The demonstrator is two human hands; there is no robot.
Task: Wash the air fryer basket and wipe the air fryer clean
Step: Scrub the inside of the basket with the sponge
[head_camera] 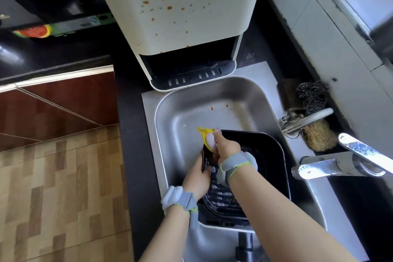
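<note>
the air fryer basket (268, 155) was seen lying in the steel sink (170, 117), toward its near right side, with its handle (244, 244) pointing to the near edge. a dark slotted crisper plate (219, 189) was held tilted up over the basket by the left hand (196, 178), whose fingers were curled round its left edge. the right hand (225, 147) was closed on a yellow sponge (205, 134), foam showing on it, pressed to the far end of the plate.

the step in hand was judged to be the scrubbing of the plate. it would be done well if the plate were kept braced by the left hand while the sponge was drawn along the slots, both faces being covered, and then rinsed under the tap (331, 166) at the right.

the air fryer (180, 10) was set on the bench just beyond the sink, its cavity open and its white top spotted with orange splashes, so the wiping was judged not yet done.

much was hidden: the basket floor was covered by arms and plate, the right fingers were masked by foam and blur, and the objects at the far left were too dark to be named. scouring pads (312, 95) were made out by the right wall.
</note>
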